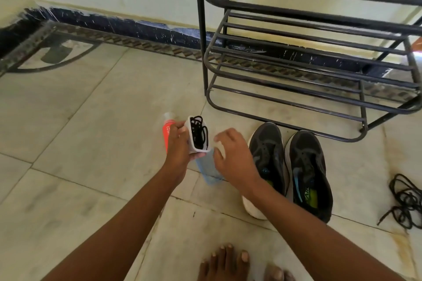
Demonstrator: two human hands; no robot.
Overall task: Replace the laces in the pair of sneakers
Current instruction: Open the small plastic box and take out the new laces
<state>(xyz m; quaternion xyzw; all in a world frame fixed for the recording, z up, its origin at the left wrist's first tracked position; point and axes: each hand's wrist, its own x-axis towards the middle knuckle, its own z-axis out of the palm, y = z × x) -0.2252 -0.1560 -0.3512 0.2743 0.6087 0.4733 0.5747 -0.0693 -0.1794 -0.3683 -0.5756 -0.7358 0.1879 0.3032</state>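
My left hand (177,143) hid most of the orange bottle (167,131), its label unreadable. My right forearm covered the left sneaker's (266,157) heel. The loose laces (405,201) and the rack (319,52) ran off the right edge.

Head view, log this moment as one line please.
left hand holds new lace packet | right hand beside it | sneakers unlaced | old laces on floor
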